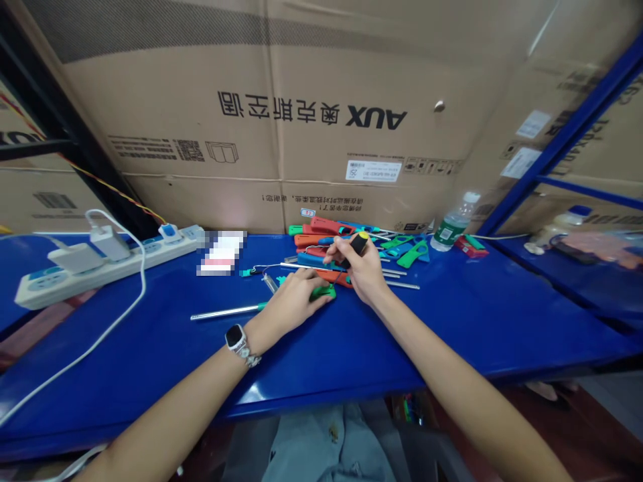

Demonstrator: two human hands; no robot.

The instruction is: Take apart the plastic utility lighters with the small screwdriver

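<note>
Grey clothing (326,448) shows below the edge of the blue table (281,368), nearest the camera and below both grips. A watch (234,337) sits on the left wrist. The left hand (294,298) is closed over a green handle (325,292), holding it against the tabletop; a metal rod (224,312) with a green end extends leftward from beside that grip. The right hand (366,269), just right of the left and slightly farther off, grasps a black-and-yellow tool handle (360,242), tilted, with its yellow end up. Just beyond the left fingers lies an orange handle (335,276). Past both grips is a pile of red, blue and green handles (331,226), with metal rods (402,285) protruding right. Well left of the grips, a white power strip (151,253) carries plugged-in chargers (83,258); a pixelated patch (221,253) lies between. Right of the right grip, beyond the pile, stand a clear bottle (449,231) and, beside it, a small red box (471,248). Farthest off, cardboard (311,53) with upside-down AUX lettering rises behind everything.
</note>
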